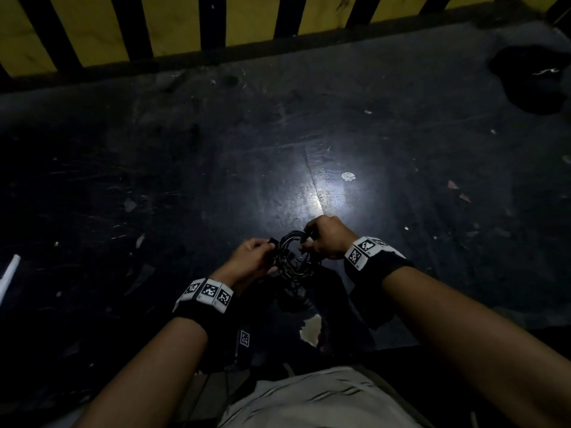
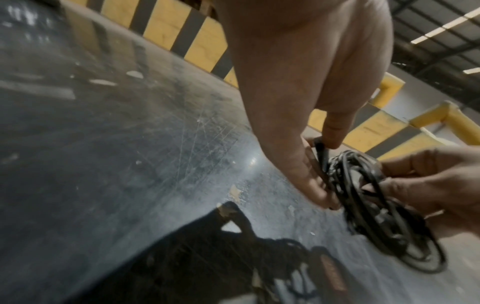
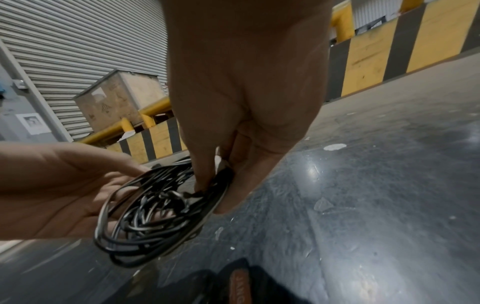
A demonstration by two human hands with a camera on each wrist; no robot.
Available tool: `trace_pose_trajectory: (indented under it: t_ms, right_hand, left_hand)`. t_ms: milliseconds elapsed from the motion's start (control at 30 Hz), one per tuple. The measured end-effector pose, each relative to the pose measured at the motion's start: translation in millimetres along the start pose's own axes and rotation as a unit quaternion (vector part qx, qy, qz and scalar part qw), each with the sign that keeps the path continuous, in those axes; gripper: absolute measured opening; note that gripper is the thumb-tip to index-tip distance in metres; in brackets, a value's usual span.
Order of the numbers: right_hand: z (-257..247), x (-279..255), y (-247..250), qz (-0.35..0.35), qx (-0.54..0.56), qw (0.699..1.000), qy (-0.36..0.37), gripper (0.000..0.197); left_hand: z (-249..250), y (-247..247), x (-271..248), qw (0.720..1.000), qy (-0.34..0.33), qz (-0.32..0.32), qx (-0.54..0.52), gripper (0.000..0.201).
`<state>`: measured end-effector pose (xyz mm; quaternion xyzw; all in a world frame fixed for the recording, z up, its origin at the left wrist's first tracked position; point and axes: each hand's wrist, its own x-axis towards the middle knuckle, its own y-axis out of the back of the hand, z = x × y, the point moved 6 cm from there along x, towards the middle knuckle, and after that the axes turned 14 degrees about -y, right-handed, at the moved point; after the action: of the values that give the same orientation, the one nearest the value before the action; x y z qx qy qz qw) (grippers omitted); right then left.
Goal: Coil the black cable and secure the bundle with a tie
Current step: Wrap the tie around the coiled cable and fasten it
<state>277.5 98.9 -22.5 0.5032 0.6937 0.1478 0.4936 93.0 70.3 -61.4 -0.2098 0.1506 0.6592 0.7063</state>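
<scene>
The black cable (image 1: 293, 259) is wound into a loose coil of several loops, held up between both hands just above the dark surface. My left hand (image 1: 268, 251) grips the coil's left side, and in the left wrist view its thumb and forefinger (image 2: 335, 131) pinch a thicker black end piece (image 2: 322, 152) against the coil (image 2: 376, 205). My right hand (image 1: 304, 242) pinches the right side of the coil (image 3: 155, 216), its fingertips (image 3: 202, 183) closed on the loops. A short twisted black strand (image 3: 192, 194) sits by them. I cannot tell whether it is a tie.
The dark scratched surface (image 1: 216, 156) carries scattered paper scraps. A yellow-and-black striped barrier (image 1: 185, 23) runs along its far edge. Black cloth (image 1: 531, 78) lies far right, a white stick (image 1: 9, 276) at the left edge. A dark object with an orange label (image 3: 240, 288) lies under the hands.
</scene>
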Motion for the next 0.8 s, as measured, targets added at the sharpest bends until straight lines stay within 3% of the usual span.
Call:
trace_pose_trajectory:
  t_ms: [133, 367, 600, 800]
  right_hand:
    - [-1, -1, -3, -0.002, -0.009, 1.000, 0.005, 0.026]
    - [1, -1, -6, -0.017, -0.018, 1.000, 0.014, 0.030]
    - [5, 4, -6, -0.016, -0.018, 1.000, -0.005, 0.030]
    - [8, 8, -8, -0.011, -0.029, 0.999, -0.021, 0.031]
  left_hand:
    - [-2, -8, 1, 0.997, 0.026, -0.051, -0.050, 0.019]
    - [-4, -13, 4, 0.996, 0.044, -0.041, -0.064, 0.021]
    - [-6, -13, 3, 0.997, 0.056, -0.048, -0.024, 0.016]
    - [-7, -9, 0, 0.996, 0.044, -0.064, 0.031, 0.027]
